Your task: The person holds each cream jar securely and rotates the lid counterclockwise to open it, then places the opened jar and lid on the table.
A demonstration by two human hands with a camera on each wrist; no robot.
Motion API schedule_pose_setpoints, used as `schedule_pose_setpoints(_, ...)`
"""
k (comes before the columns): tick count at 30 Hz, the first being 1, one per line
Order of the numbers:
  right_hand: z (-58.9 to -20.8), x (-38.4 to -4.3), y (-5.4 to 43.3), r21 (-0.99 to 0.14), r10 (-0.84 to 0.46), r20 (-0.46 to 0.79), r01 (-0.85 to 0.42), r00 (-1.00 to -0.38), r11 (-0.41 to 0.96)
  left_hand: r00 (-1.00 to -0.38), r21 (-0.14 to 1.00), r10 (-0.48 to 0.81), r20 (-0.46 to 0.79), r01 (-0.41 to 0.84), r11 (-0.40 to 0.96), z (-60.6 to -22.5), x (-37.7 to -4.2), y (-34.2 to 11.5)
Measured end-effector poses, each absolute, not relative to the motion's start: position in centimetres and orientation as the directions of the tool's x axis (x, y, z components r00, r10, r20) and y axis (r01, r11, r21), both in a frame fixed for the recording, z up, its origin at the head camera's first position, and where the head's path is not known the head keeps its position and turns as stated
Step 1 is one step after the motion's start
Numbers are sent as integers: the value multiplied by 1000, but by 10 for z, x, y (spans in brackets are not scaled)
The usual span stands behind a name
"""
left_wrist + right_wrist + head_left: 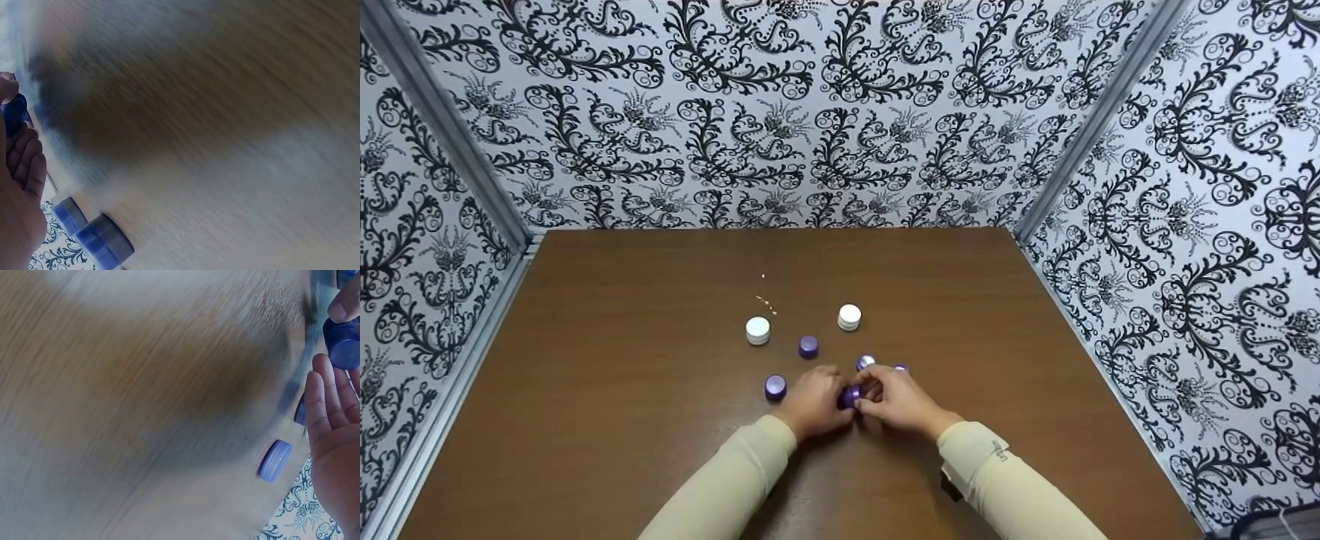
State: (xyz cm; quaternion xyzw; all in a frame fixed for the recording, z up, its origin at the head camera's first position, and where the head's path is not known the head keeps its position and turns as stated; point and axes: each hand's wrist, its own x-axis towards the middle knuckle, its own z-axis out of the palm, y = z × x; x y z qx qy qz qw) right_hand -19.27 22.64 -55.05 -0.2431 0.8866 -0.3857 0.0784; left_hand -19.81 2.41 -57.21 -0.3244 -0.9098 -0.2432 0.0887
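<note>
In the head view my left hand (814,401) and right hand (906,401) meet over the table around a small purple jar (852,395). The right thumb and fingers pinch it; in the right wrist view the same purple container shows between them, with the other fingers stretched out. From the left side, my thumb and fingers grip a dark blue-purple round part, seen at the edge of the left wrist view. Whether the two hands hold one piece or a jar and its lid, I cannot tell. Just left of the left hand stands another purple jar (775,387).
Two white jars (757,331) (849,317) stand farther back, with a purple jar (808,346) between them. Small pale crumbs (766,303) lie behind the left one. Purple-edged pieces (866,362) (901,368) sit beyond my right hand. Patterned walls (750,135) enclose the brown table (622,360).
</note>
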Motion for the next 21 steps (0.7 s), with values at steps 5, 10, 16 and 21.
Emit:
schedule_pose_setpoints(5, -550, -194, 227, -717, -472, 38, -353, -881, 601, -773, 373, 540, 334, 635, 677, -570, -198, 23)
schedule_pose_setpoints(10, -549, -193, 227, -723, -476, 45, -357, -878, 591, -773, 367, 537, 338, 634, 680, -570, -199, 23)
schedule_pose_setpoints(16, -549, -193, 226, -759, -478, 35, -335, -878, 559, -774, 362, 536, 338, 632, 685, -572, -199, 22)
schedule_pose_setpoints(21, -549, -192, 226, -796, -478, 28, -309, -878, 520, -773, 370, 539, 335, 634, 679, -573, -199, 22)
